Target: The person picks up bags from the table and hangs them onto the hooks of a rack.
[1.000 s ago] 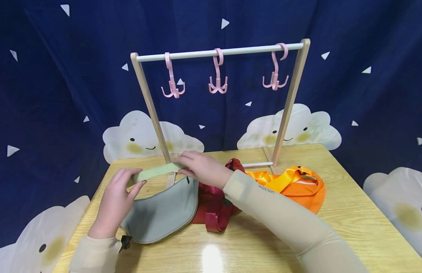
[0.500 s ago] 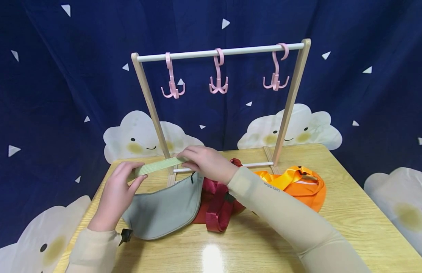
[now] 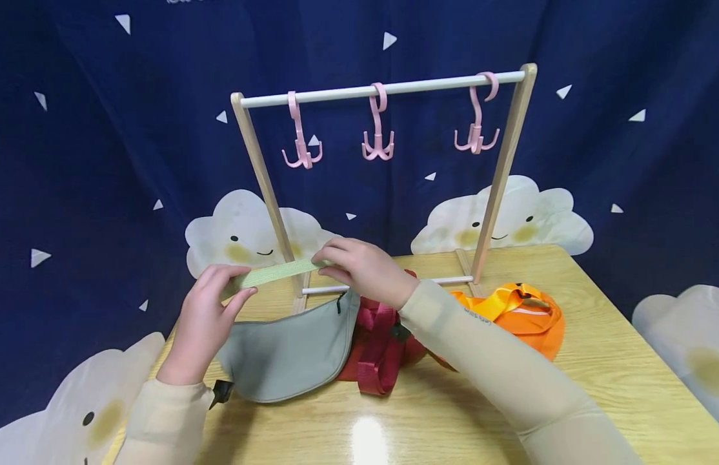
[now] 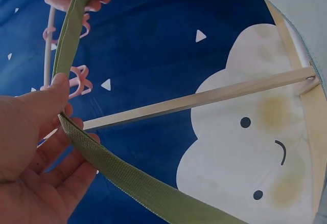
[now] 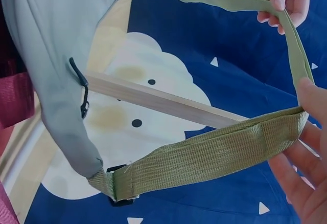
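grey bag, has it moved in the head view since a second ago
Yes, the grey bag has moved up and slightly right against the wooden rack.

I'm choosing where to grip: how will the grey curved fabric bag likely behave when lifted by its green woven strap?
The grey bag will probably sag, as its top edge bows between its ends. The green strap should fold easily: it bends sharply at the right hand.

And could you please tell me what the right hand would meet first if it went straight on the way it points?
In the head view, the right hand would likely meet the rack's left post, though depth is unclear there.
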Demonstrator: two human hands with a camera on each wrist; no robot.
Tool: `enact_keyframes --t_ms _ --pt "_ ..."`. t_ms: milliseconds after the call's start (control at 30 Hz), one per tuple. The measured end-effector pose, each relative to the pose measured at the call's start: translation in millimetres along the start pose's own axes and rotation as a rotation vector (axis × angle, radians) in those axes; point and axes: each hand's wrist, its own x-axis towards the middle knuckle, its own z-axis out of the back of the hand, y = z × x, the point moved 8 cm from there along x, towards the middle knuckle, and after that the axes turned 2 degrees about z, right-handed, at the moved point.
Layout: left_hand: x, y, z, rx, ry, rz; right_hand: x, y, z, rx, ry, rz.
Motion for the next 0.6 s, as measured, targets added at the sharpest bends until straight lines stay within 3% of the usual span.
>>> enact_keyframes --t_ms 267,600 --pt "8.9 -7.3 3.1 -0.024 -0.010 0.021 2.7 -1 15 0.020 -0.034 -0.028" --pt "19.9 -19.3 10.1 -0.086 -0.060 -0.002 5.6 1 35 0.044 -0.095 -0.035"
